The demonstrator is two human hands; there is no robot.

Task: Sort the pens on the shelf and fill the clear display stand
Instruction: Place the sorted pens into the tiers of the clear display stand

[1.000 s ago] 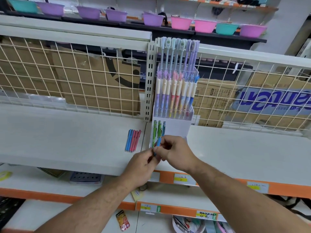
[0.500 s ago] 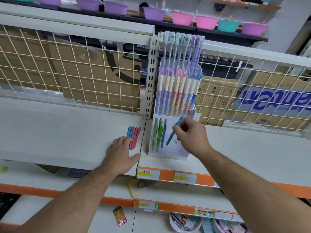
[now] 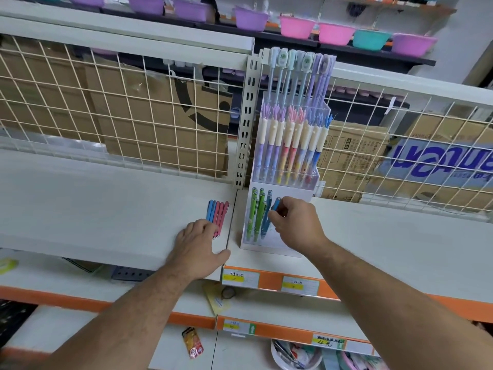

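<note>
A clear tiered display stand (image 3: pixel 269 245) sits on the white shelf (image 3: pixel 106 209), against the wire back. Its front tier holds green and teal-blue pens (image 3: pixel 255 217); the higher tiers hold pastel pens. My right hand (image 3: pixel 296 225) pinches a blue pen (image 3: pixel 276 204) at the front tier, just right of the teal ones. A small row of loose blue and pink pens (image 3: pixel 217 213) lies on the shelf left of the stand. My left hand (image 3: pixel 198 248) rests flat on the shelf, fingertips over the lower ends of those loose pens.
A slotted metal upright (image 3: pixel 246 124) stands just left of the stand. Wire mesh (image 3: pixel 106 116) with cardboard boxes behind backs the shelf. Orange price strips (image 3: pixel 266 281) edge the shelf front. Coloured bowls (image 3: pixel 296 26) line the top shelf. Lower shelves hold small items.
My hands came apart from in front of the stand. The right hand carried the blue pen up to the front tier; the left moved left onto the loose pens.
</note>
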